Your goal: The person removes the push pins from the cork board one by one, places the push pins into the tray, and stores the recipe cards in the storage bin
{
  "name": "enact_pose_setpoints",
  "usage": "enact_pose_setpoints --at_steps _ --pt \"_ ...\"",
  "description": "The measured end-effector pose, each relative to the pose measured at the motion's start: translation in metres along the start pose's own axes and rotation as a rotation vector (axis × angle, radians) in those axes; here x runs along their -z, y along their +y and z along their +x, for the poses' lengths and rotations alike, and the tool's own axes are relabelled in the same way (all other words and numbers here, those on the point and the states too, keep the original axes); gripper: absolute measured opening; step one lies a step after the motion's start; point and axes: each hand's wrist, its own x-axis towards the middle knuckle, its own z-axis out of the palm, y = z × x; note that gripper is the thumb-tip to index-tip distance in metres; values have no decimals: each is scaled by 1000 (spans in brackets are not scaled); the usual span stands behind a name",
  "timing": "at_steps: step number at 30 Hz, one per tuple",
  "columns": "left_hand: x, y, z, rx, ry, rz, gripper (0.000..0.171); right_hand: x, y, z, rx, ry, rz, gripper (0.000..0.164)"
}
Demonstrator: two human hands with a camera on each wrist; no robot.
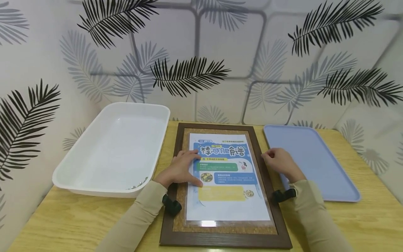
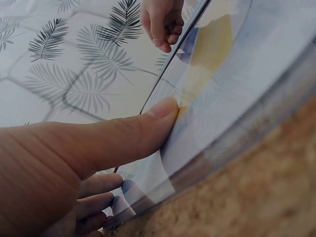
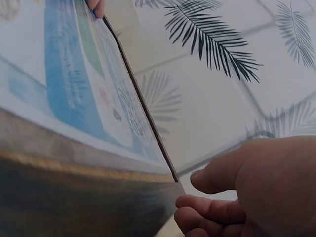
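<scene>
Brown wood frames the cork board [image 1: 226, 239] squarely in front of the person, lying flat on the table [image 1: 67, 215], and there on the cork sits the printed sheet [image 1: 225, 178], a clear layer [image 1: 237, 223] showing past its lower edge. The left hand [image 1: 179, 171] is spread wide across the sheet's left edge, thumb and fingertips laid on it, nothing gripped; that spread looks meant to steady the slick layer. Over on the far side, the right hand [image 1: 281, 162] hangs loosely curled by the frame's right edge, thumb apart from the fingers, nothing visible in its hold; whether it touches the wood, I can't tell.

And look around: the white tray [image 1: 110, 150] stands left, small shiny pieces [image 1: 138, 183] gathered in its near corner, too small to name, probably handy for the left arm. Right of the frame lies the blue tray [image 1: 315, 161], bare in its middle, its left edge partly masked by the right hand. The left forearm crosses the frame's left side, a black wrist camera [image 1: 171, 205] overhanging it.
</scene>
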Motion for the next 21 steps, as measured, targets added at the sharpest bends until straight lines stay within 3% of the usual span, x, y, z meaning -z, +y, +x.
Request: enact_pose_setpoints --at_steps 11,21 --pt "-2 -1 0 4 2 3 90 -5 -16 -3 120 -62 -75 28" --pt "-1 -1 1 6 7 2 89 -9 -29 -7 74 -98 -68 31"
